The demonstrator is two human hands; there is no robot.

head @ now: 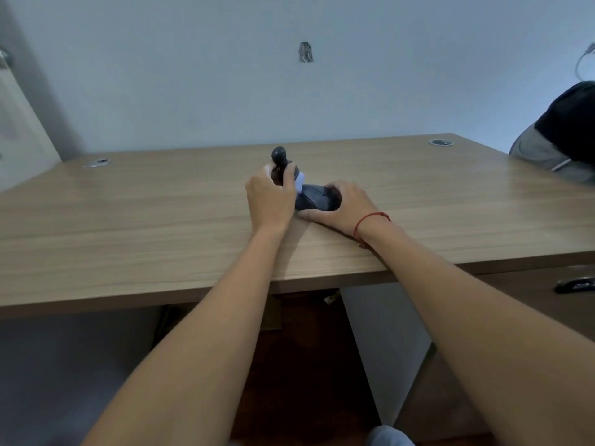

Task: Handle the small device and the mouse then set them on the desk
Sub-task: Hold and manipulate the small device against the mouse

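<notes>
A small dark device [278, 158] with a round knob on top stands upright at the middle of the wooden desk [161, 214]. My left hand [269, 201] is wrapped around its body, and a pale part shows by my fingers. Just to its right, a black mouse [317, 201] lies on the desk. My right hand [343, 206] grips the mouse from the right side, thumb along its near edge. A red string circles my right wrist.
Two round cable grommets [96, 162] [440, 142] sit near the desk's back corners. A person in dark and grey clothes [560, 133] is at the far right. A dark drawer handle [574, 284] shows below the desk's right front edge. A pale wall stands behind.
</notes>
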